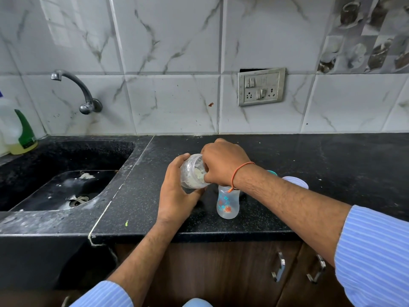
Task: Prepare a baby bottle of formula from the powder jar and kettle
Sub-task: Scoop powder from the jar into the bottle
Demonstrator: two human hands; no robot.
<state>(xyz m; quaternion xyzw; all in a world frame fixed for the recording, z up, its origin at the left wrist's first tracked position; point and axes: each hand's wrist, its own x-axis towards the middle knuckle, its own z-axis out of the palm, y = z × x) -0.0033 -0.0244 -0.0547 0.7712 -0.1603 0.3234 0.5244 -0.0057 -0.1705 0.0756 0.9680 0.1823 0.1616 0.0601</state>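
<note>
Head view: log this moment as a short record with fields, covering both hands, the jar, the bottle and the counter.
left hand: holds the powder jar tilted, mouth toward the right
right hand: fingers at the jar's mouth; any scoop is hidden
baby bottle: upright, open, looks empty, on the black counter
lid: lies on the counter behind the right forearm
sink: left of the counter, white residue inside
kettle: not in view

The countertop (309,151) is black speckled stone, polished but dusted with pale residue; the sink (44,160) beside it looks rougher and matt. The powder jar (192,171) is clear plastic smeared inside with white powder; the baby bottle (228,204) is cloudy translucent plastic with printed marks. The tap (77,89) is dull metal; the wall tiles (172,41) are glossy marble-patterned; the cabinet fronts (221,273) show dark wood grain with shiny metal handles (279,267).
</note>
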